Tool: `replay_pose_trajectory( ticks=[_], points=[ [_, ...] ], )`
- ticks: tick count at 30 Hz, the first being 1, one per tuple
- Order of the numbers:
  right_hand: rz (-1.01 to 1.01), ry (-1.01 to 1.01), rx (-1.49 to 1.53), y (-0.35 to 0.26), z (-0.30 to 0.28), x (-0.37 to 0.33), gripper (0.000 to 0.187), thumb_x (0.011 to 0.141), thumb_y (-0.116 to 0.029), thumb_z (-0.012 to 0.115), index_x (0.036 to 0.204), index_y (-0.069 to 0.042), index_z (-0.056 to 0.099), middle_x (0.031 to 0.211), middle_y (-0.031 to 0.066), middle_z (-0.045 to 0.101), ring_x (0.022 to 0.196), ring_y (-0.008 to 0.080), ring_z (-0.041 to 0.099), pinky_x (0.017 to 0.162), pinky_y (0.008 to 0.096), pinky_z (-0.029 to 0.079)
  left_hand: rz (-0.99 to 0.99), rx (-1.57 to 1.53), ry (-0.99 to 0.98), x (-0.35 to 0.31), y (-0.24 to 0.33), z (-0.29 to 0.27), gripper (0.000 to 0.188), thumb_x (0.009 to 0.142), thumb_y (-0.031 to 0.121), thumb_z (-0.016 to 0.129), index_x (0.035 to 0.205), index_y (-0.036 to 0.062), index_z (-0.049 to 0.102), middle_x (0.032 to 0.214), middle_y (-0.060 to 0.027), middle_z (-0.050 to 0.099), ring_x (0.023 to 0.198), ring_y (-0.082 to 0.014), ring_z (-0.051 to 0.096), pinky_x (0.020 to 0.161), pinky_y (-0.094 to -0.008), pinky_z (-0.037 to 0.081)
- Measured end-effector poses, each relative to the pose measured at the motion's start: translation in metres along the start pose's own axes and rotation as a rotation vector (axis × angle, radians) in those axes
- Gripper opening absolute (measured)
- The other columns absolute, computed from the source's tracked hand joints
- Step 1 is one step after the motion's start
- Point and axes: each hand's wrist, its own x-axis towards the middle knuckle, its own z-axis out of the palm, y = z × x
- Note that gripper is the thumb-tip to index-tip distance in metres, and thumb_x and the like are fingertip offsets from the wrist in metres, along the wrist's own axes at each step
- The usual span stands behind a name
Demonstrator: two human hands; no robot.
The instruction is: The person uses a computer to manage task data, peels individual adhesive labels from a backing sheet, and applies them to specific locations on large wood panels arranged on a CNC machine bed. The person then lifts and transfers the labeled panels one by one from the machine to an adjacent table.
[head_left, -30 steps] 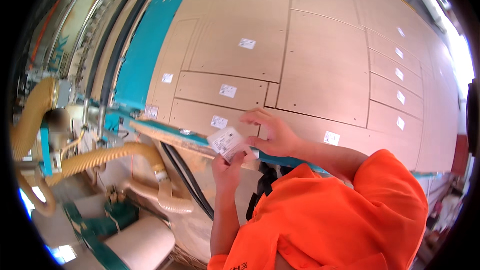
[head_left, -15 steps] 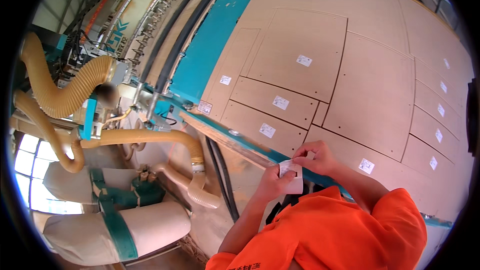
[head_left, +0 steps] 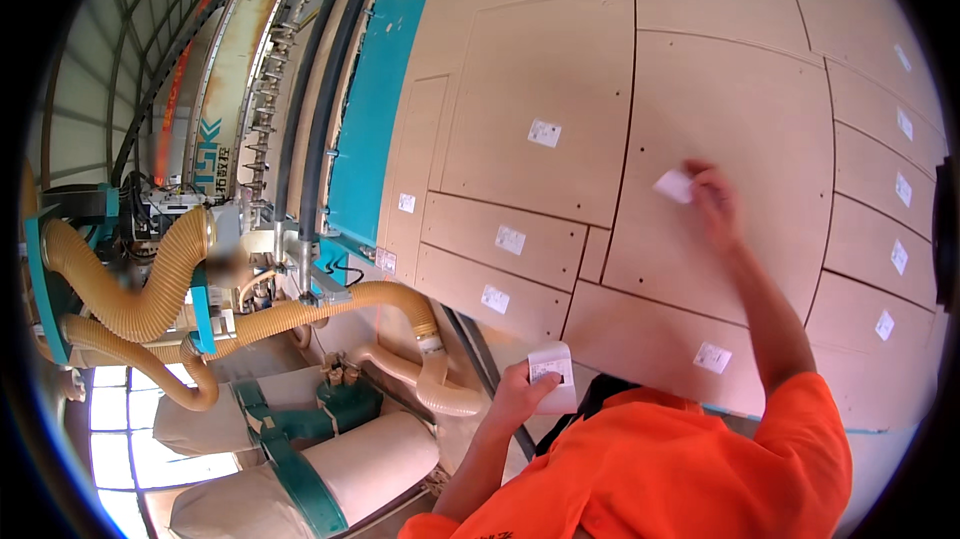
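Observation:
My right hand (head_left: 716, 207) is stretched out over a large brown board panel (head_left: 735, 109) and pinches a white paper label (head_left: 673, 186) by its edge. The label looks just above the panel; I cannot tell whether it touches. Close to my body, my left hand (head_left: 515, 397) grips a pad or roll of labels (head_left: 556, 394), its thumb on the printed face. White labels stick to several neighbouring cut panels, among them one label (head_left: 544, 133) to the left and another label (head_left: 712, 357) nearer to me.
Narrow grooves separate the cut panels, and small drilled holes dot them. Along the left run a teal machine bed (head_left: 385, 89) and black rollers (head_left: 335, 89). Ribbed yellow hoses (head_left: 140, 284) and dust bags (head_left: 350, 469) with green straps stand at the lower left.
My right hand has left the label pad and moved up and outward over the large panel, carrying one label. My left hand has shifted slightly left and down with the pad. The view has turned.

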Motion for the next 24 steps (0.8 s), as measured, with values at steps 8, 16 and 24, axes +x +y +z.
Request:
replay_pose_trajectory(
  ticks=[8, 16, 24],
  points=[
    [-0.41, 0.098, -0.911, -0.042, -0.096, 0.017, 0.011, 0.079, -0.002, 0.055, 0.09, -0.004, 0.056, 0.112, 0.0164, 0.056, 0.102, 0.0307, 0.055, 0.094, 0.0386, 0.04, 0.095, -0.054, 0.012, 0.009, 0.017, 0.002, 0.025, 0.081, 0.01, 0.059, 0.101, -0.005, 0.059, 0.086, -0.0045, 0.062, 0.078, -0.0094, 0.057, 0.069, -0.0261, 0.047],
    [-0.331, -0.409, -1.314, -0.061, -0.031, -0.032, 0.065, 0.077, -0.023, 0.058, 0.133, 0.0, 0.033, 0.14, 0.0167, 0.032, 0.132, 0.0318, 0.026, 0.108, 0.0415, 0.022, 0.203, -0.295, 0.192, -0.011, 0.013, -0.014, 0.019, 0.079, 0.006, 0.06, 0.096, -0.0035, 0.061, 0.085, -0.004, 0.062, 0.076, -0.0108, 0.058, 0.066, -0.0249, 0.048],
    [-0.176, -0.292, -1.364, -0.079, -0.057, -0.107, 0.049, 0.081, -0.018, 0.058, 0.126, -0.003, 0.045, 0.134, 0.0134, 0.042, 0.125, 0.0275, 0.039, 0.101, 0.0401, 0.032, 0.451, -0.475, 0.125, -0.061, -0.001, -0.014, 0.025, 0.083, 0.01, 0.063, 0.104, -0.0026, 0.057, 0.092, -0.0049, 0.063, 0.08, -0.0121, 0.059, 0.073, -0.0256, 0.047]
  ],
)
